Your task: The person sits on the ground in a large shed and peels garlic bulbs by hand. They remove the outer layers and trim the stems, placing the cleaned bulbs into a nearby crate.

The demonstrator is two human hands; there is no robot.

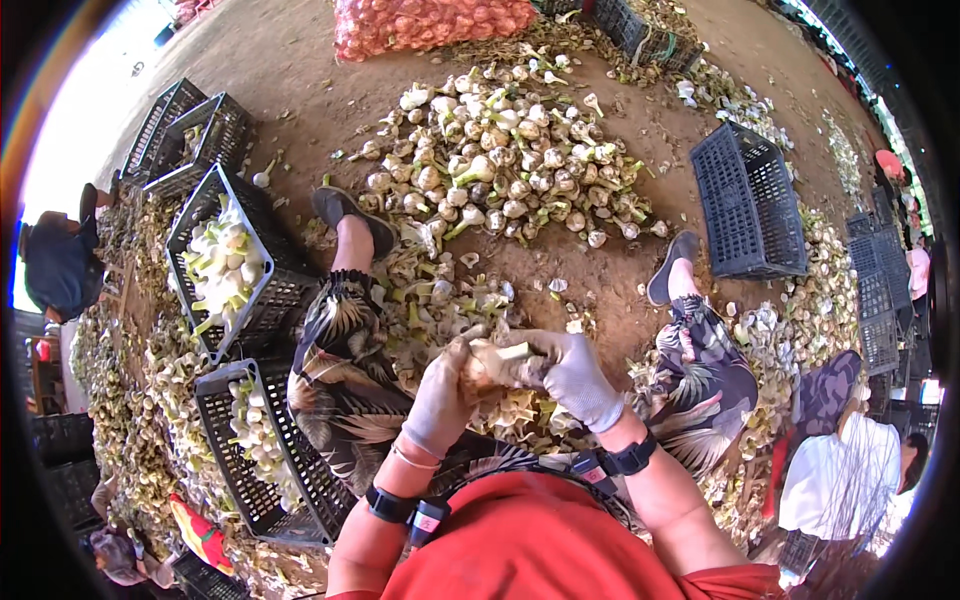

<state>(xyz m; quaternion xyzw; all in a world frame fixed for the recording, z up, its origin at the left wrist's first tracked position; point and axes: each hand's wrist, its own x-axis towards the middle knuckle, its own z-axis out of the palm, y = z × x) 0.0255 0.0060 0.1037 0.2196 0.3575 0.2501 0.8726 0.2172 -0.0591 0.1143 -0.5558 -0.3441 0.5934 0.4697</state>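
A garlic bulb point(484, 366) with a short pale stem is between my gloved hands, over my lap. My left hand point(442, 400) is closed around the bulb's left side. My right hand point(578, 378) is closed at its stem side, and the fingertips press on the bulb and its loose skin. Both gloves are white and soiled at the fingers. Ahead of my feet lies a large heap of unpeeled garlic point(500, 160) with cut stems. Cleaner white garlic bulbs point(222, 265) fill a black crate point(262, 310) at my left.
Another black crate point(325, 450) of white garlic stands by my left thigh. An upright black crate point(745, 205) is at the right, with stacked crates point(205, 140) far left. Skins litter the floor. A red mesh sack point(430, 25) lies at the back. Other people sit at both sides.
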